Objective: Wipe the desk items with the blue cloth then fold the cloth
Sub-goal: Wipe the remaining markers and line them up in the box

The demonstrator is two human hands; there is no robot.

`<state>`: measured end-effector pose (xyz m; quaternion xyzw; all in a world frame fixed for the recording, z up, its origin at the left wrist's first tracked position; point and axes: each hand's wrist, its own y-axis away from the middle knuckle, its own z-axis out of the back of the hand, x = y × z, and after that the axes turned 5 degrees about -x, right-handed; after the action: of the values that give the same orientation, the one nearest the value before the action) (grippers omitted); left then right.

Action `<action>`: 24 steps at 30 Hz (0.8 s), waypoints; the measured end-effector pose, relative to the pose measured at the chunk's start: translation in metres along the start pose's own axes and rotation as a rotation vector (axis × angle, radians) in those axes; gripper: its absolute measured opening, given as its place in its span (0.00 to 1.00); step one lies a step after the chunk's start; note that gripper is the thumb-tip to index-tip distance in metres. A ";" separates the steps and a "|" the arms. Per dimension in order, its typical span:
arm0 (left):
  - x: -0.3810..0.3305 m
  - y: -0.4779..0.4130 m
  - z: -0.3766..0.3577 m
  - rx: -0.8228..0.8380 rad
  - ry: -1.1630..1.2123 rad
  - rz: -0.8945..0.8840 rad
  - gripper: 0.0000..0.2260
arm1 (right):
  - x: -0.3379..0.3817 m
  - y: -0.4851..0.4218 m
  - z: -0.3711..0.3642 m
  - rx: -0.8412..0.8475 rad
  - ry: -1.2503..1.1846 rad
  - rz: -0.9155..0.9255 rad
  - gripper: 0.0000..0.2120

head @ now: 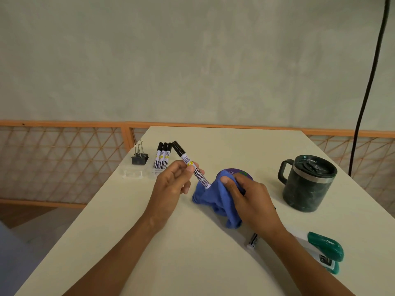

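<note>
My left hand point(174, 182) grips a black-capped white marker point(190, 165), tilted with the cap up and to the left. Its lower end touches the bunched blue cloth point(215, 199), which my right hand point(245, 199) clasps above the cream desk point(192, 253). Three more markers point(162, 155) lie side by side in a clear tray point(132, 173) at the back left, beside black binder clips point(140, 158). Another marker point(253, 241) lies partly hidden under my right forearm. A purple round item point(235, 172) peeks out behind the cloth.
A dark green lidded mug point(307, 182) stands at the right. A green stapler point(327, 252) lies near the right front edge. Beyond the desk runs an orange lattice railing point(64, 159), and a black cable point(367, 86) hangs at the right.
</note>
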<state>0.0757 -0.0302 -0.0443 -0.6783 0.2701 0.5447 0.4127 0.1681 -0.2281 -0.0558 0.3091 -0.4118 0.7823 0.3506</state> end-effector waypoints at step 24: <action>0.001 0.009 -0.004 0.438 -0.315 -0.028 0.12 | 0.008 -0.006 0.011 -0.165 -0.360 -0.165 0.09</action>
<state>0.0704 -0.0384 -0.0470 -0.4832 0.3046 0.5663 0.5942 0.1704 -0.2330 -0.0423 0.4469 -0.5038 0.6466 0.3582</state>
